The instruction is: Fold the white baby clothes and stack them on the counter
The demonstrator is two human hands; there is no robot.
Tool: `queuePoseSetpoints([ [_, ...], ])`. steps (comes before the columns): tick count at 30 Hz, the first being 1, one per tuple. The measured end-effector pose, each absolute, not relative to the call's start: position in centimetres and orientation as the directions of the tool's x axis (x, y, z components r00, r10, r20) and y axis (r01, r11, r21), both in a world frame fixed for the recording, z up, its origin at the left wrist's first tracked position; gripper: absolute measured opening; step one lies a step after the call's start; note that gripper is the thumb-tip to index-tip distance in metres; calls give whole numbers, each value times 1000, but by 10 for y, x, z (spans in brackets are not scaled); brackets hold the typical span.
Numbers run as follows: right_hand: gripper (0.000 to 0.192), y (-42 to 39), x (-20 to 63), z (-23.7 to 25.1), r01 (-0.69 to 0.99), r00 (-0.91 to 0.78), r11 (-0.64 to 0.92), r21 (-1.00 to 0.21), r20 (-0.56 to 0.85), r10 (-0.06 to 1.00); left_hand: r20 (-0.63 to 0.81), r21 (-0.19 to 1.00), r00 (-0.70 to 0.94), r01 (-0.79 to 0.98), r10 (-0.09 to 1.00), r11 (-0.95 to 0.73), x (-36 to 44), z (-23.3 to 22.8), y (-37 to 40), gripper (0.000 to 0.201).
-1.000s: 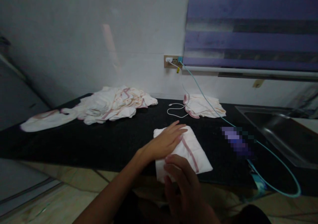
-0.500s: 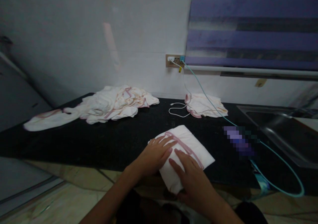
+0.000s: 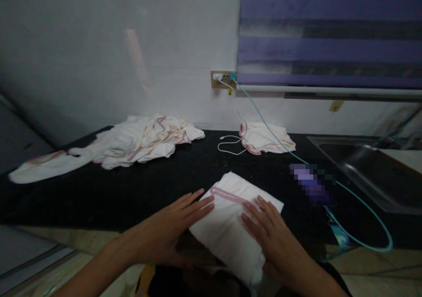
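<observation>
A folded white cloth garment with pink trim lies at the counter's front edge, its near end hanging over. My left hand is at the cloth's left side, fingers stretched out and fingertips at its edge. On the right part of the cloth rests my right hand, fingers spread and lying flat; its thumb is hidden. Neither hand visibly grips the fabric.
On the black counter, a loose heap of white garments lies at the back left. A folded white stack sits by the wall under a charging cable. A blurred purple object and a sink are to the right.
My left hand has slid left off the cloth's middle to its edge. My right hand has moved right across the cloth. The cloth has shifted slightly toward me, and the view has turned right.
</observation>
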State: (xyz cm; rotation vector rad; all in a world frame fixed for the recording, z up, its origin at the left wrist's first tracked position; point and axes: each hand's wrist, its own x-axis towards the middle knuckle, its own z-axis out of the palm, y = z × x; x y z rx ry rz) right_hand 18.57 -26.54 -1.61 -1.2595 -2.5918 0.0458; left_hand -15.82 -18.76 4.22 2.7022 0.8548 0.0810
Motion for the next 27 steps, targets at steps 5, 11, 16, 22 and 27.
queuePoseSetpoints([
  [5, 121, -252, 177, -3, 763, -624, 627, -160, 73, 778, -13, 344, 841, 512, 541, -787, -148, 22, -172, 109],
  [11, 117, -249, 176, -9, 760, -620, 627, -172, 102, 778, 102, 360, 816, 503, 570, -785, -137, -4, -180, 90],
  [16, 120, -251, 178, -12, 764, -623, 623, -169, 61, 780, 122, 359, 792, 526, 598, -771, -138, -12, -191, 94],
  [22, 119, -269, 190, -11, 720, -670, 671, -179, 77, 739, 181, 380, 753, 540, 633, -751, -134, -23, -213, 87],
  [27, 73, -268, 211, -34, 635, -668, 743, -213, 331, 666, 244, 420, 703, 544, 668, -726, -123, -14, -228, 62],
])
